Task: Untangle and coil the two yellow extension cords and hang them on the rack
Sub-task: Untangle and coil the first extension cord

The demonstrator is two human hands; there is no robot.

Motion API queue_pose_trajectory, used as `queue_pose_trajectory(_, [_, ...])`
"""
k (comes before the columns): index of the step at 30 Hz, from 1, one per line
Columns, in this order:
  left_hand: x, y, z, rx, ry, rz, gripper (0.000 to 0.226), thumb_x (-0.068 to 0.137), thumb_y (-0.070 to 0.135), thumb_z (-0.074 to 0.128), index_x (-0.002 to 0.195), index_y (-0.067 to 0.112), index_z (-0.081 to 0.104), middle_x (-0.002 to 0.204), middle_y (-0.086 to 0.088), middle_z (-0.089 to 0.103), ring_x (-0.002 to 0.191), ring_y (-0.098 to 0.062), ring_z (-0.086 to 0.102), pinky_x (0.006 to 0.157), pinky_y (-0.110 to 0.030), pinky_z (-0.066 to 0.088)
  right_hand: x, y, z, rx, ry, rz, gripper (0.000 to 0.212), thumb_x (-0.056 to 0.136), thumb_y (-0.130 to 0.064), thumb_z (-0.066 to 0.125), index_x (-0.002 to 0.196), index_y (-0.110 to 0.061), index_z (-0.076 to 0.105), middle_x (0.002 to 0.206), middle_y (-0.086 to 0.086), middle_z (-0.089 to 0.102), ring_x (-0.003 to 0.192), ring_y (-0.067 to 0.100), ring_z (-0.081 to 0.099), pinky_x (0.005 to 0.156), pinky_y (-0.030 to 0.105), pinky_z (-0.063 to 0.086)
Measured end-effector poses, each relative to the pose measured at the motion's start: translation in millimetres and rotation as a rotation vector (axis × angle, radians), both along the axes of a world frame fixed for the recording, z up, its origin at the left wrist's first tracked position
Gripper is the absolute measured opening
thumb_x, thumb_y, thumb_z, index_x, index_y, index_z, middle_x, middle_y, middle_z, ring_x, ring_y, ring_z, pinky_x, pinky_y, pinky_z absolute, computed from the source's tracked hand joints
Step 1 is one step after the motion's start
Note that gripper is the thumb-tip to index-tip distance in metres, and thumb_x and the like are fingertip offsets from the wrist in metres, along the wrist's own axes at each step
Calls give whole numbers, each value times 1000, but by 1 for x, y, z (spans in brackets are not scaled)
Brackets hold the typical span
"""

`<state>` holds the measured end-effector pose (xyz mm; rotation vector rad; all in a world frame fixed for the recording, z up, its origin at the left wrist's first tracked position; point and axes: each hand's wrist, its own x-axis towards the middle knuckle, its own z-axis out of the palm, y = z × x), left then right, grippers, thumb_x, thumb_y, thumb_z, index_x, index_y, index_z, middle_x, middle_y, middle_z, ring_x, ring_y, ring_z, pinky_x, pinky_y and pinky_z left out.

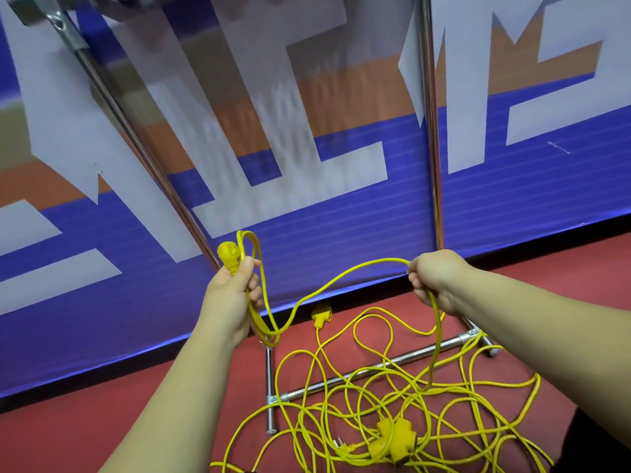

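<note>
Nearest, at the bottom of the view, the two yellow extension cords [409,397] lie mostly in a loose tangled heap on the red floor [102,425], their loops crossing one another and draped over the low crossbar [375,367] of the metal rack. In the heap sit a yellow multi-socket block [397,438] and, just left of it, a pronged plug [341,450]; a second socket block [321,315] lies farther back, close to the foot of the wall. Above the heap both bare forearms reach forward. The left hand [232,295] is curled round a few gathered loops of cord [264,312] that hang below it, and it also grips a yellow plug [228,256] standing up out of the fist. From there one strand [341,276] sags, rises and runs across to the right hand [433,281], whose fingers are closed round it; beyond that grip the strand drops straight down into the tangle. The hands are held well apart, at about the same height. Behind them the rack's two shiny uprights [431,131] rise from the base, the left one slanting across the view. Farthest back is a blue wall banner [341,216] with large pale lettering and orange areas, somewhat blurred
</note>
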<state>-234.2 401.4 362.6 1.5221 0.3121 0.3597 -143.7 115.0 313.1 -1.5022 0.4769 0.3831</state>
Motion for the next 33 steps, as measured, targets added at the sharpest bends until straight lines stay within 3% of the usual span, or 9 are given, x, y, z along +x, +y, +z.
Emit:
queue_pose_trajectory(9, [-15, -36, 14, -223, 69, -337, 19, 96, 28, 53, 87, 12, 57, 57, 3, 29, 40, -4, 24, 37, -15, 20, -6, 6, 9, 83, 32, 35, 8, 97, -11, 56, 93, -7, 62, 65, 9, 58, 57, 15, 57, 43, 23, 51])
queue_pose_trajectory(13, [-17, -49, 10, -226, 110, -375, 19, 89, 31, 57, 83, 13, 58, 57, 2, 29, 39, -4, 24, 38, -17, 18, -7, 10, 14, 111, 27, 137, 15, 95, -17, 65, 102, -5, 68, 65, 5, 47, 60, 15, 49, 58, 26, 49])
queue_pose_trajectory(19, [-17, -62, 5, -174, 193, -467, 17, 86, 26, 57, 85, 9, 61, 58, 0, 33, 39, -7, 26, 40, -18, 20, -8, 12, 24, 129, 45, 257, 9, 87, -22, 76, 85, -16, 70, 72, -2, 57, 60, 9, 46, 61, 21, 37])
queue_pose_trajectory(22, [-17, -69, 0, -106, 222, -496, 15, 89, 19, 53, 89, 7, 62, 61, -3, 36, 42, -10, 29, 43, -21, 23, -9, 10, 29, 125, 80, 306, 12, 86, -21, 77, 77, -17, 70, 66, -5, 60, 59, 7, 51, 58, 17, 40])
queue_pose_trajectory(27, [-14, -80, -8, -10, 249, -473, 19, 99, 10, 44, 94, 5, 62, 65, -5, 46, 51, -15, 38, 47, -25, 27, -10, 9, 37, 110, 84, 374, 11, 86, -22, 75, 77, -21, 68, 72, -7, 61, 59, 7, 56, 55, 18, 42])
queue_pose_trajectory(33, [-10, -87, -19, 35, 276, -451, 19, 102, 10, 49, 98, 2, 66, 78, -11, 62, 61, -18, 51, 48, -27, 37, -14, 11, 45, 73, 47, 393, 17, 87, -23, 75, 72, -19, 69, 58, -8, 66, 60, 5, 62, 60, 18, 37])
